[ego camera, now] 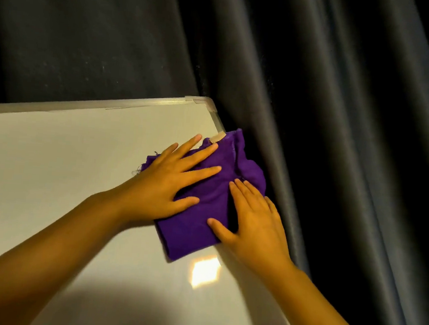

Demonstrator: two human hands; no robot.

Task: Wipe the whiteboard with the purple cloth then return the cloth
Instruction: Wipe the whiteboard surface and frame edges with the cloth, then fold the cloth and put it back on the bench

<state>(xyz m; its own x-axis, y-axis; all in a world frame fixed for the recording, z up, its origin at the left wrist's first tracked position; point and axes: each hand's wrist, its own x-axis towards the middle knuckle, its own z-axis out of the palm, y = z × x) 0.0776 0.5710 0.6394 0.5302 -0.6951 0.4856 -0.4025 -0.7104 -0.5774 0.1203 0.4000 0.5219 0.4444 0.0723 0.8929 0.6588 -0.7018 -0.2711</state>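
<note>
The whiteboard point(54, 165) is white with a thin metal frame and fills the lower left of the head view. A purple cloth point(213, 193) lies crumpled on its right edge, near the top right corner, partly hanging over the frame. My left hand point(165, 184) presses flat on the cloth's left part with fingers spread. My right hand point(255, 222) presses flat on the cloth's lower right part, at the board's edge. Neither hand curls around the cloth; both lie palm-down on it.
A dark grey curtain point(327, 120) hangs in folds behind and to the right of the board. A bright reflection of light point(204, 272) sits on the board just below the cloth. A small strip of tape point(216, 138) is on the frame above the cloth.
</note>
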